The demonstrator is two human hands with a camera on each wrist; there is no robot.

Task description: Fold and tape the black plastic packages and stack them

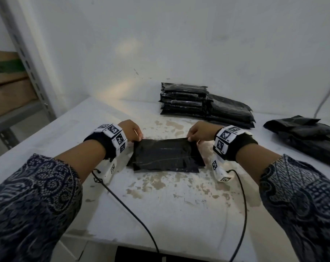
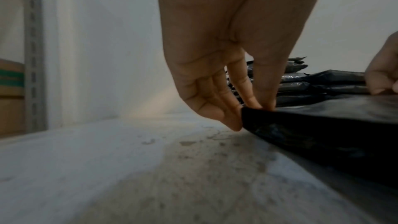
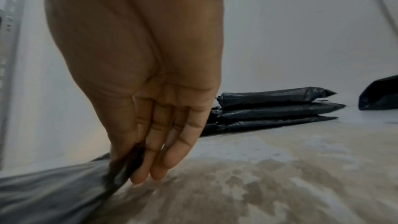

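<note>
A black plastic package (image 1: 166,155) lies flat in the middle of the worn white table (image 1: 179,205). My left hand (image 1: 136,134) pinches its far left corner, and the left wrist view shows thumb and fingertips closed on the black package (image 2: 323,134). My right hand (image 1: 193,136) pinches the far right corner; in the right wrist view the thumb and fingers grip the bunched edge of the package (image 3: 53,185). The far edge is lifted slightly off the table. A stack of folded black packages (image 1: 185,99) sits at the back.
A loose pile of black packages (image 1: 309,137) lies at the right edge. More flat black packages (image 1: 230,112) lean behind the stack. A metal shelf with cardboard boxes (image 1: 11,82) stands at the left. Two black cables (image 1: 132,210) run across the table's front.
</note>
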